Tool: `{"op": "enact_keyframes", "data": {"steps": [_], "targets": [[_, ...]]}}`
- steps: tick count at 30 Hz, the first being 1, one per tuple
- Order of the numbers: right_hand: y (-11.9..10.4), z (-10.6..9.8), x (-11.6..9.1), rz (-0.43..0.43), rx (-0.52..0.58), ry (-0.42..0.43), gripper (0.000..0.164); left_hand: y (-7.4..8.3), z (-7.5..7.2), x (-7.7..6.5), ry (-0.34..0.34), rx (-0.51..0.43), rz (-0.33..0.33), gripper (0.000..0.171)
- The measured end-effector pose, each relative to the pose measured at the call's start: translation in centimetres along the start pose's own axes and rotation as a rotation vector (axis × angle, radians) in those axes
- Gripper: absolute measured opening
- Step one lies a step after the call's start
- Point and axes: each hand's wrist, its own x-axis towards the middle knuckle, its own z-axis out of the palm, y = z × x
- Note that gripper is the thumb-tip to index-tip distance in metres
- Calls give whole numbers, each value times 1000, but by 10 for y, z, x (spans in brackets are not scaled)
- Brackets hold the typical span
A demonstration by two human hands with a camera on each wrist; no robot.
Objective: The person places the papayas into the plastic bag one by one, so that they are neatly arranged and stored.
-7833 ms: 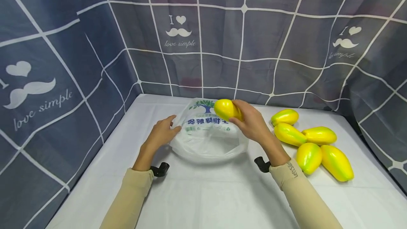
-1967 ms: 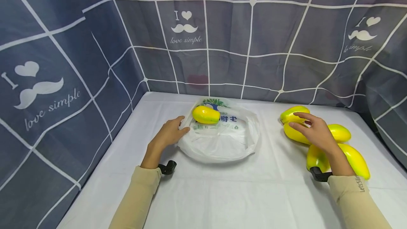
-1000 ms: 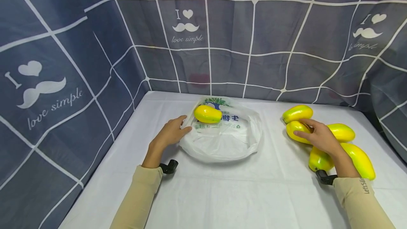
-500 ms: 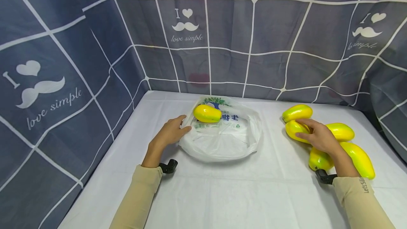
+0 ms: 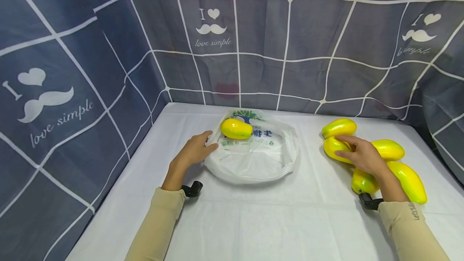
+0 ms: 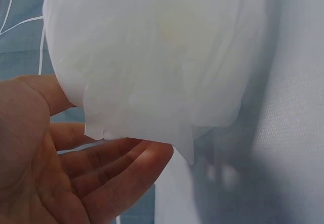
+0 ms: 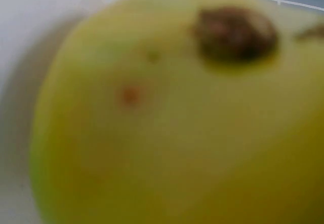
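Observation:
In the head view, a white plastic bag [image 5: 250,168] with a green tree and mirrored lettering lies with its mouth open. One yellow papaya [image 5: 236,129] is inside it, toward the left. My left hand [image 5: 193,148] touches the bag's left edge, thumb and fingers spread; in the left wrist view its fingers [image 6: 126,178] are nearly straight, partly hidden behind the plastic. On the right, my right hand [image 5: 362,154] grips another yellow papaya [image 5: 333,149] from above, with the thumb on its near side. A papaya with a brown stem end [image 7: 152,133] fills the right wrist view.
Around the right hand lie further papayas: one behind it [image 5: 338,128], one to its right [image 5: 389,150], one below the wrist [image 5: 363,182] and one at the near right [image 5: 409,182]. A grey checked curtain [image 5: 261,43] borders the white-covered table [image 5: 253,228].
The papaya earlier in my right hand now lies in the bag. The right hand has moved right and taken hold of another, which has shifted slightly left. The left hand stays at the bag.

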Motion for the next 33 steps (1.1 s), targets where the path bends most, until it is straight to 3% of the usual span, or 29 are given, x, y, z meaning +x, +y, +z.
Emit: {"op": "enact_keyframes", "data": {"steps": [23, 33], "targets": [[-6, -1, -3, -41, -22, 38, 65, 2, -4, 0, 0, 17, 21, 60], [-15, -3, -2, -129, -46, 74, 59, 2, -4, -1, -7, 26, 5, 61]]}}
